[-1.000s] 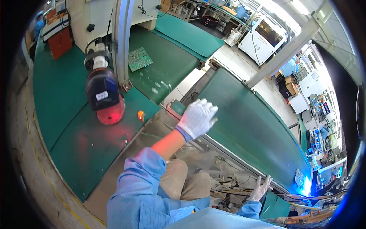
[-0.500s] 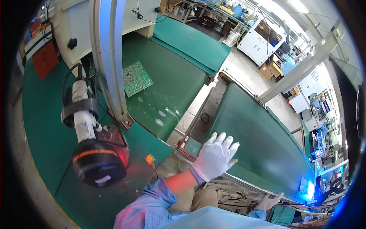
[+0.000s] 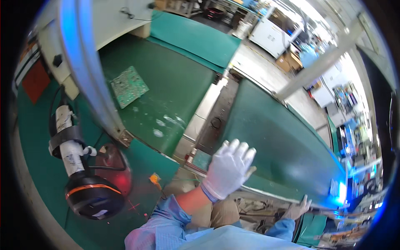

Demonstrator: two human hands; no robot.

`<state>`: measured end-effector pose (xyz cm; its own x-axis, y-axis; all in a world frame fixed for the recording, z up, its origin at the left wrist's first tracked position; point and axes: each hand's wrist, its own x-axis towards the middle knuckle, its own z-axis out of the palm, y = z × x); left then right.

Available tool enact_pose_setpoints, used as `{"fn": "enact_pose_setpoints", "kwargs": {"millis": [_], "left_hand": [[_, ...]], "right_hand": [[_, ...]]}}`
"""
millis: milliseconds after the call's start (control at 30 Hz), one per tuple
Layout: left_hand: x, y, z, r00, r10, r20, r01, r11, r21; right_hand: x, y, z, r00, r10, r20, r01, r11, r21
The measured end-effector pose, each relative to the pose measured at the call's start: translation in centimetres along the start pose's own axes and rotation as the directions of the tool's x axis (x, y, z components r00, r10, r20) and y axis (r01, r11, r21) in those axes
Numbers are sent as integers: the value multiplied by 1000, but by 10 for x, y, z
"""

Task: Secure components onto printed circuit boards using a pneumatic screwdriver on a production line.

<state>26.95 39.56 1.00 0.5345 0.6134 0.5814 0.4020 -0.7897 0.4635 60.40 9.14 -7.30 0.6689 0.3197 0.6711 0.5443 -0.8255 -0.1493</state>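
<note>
My left hand (image 3: pixel 228 171), in a white glove, hovers over the near left corner of the right-hand green conveyor belt (image 3: pixel 271 137). Its fingers are spread and hold nothing. My right hand (image 3: pixel 297 209), also gloved, is at the near edge of the same belt, farther right, with fingers stretched out and nothing visible in them. Part of its palm is hard to make out. A green circuit board (image 3: pixel 129 86) lies component side up on the left-hand belt (image 3: pixel 175 87), well away from both hands.
A black scanner (image 3: pixel 95 196) on a white-taped stand casts red light on the green mat at left. Beside it stands a metal post (image 3: pixel 85 62). A gap with a dark plate (image 3: pixel 214 116) separates the belts. Blue light glows at far right (image 3: pixel 341 192).
The view has swung slightly right, so the board, post and scanner appear farther left. My right hand has risen a little to the belt edge. My left hand stays spread above the belt corner.
</note>
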Motion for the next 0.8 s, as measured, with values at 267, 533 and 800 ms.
{"fn": "enact_pose_setpoints", "kwargs": {"millis": [267, 533, 800], "left_hand": [[44, 4, 36, 991, 63, -118, -32, 969, 245], [50, 44, 47, 992, 76, 99, -119, 815, 567], [39, 115, 75, 973, 98, 208, -188, 858, 477]], "right_hand": [[64, -44, 19, 989, 30, 146, -61, 975, 215], [135, 40, -9, 893, -141, 427, -20, 936, 352], [248, 160, 31, 888, 125, 444, -226, 956, 184]]}}
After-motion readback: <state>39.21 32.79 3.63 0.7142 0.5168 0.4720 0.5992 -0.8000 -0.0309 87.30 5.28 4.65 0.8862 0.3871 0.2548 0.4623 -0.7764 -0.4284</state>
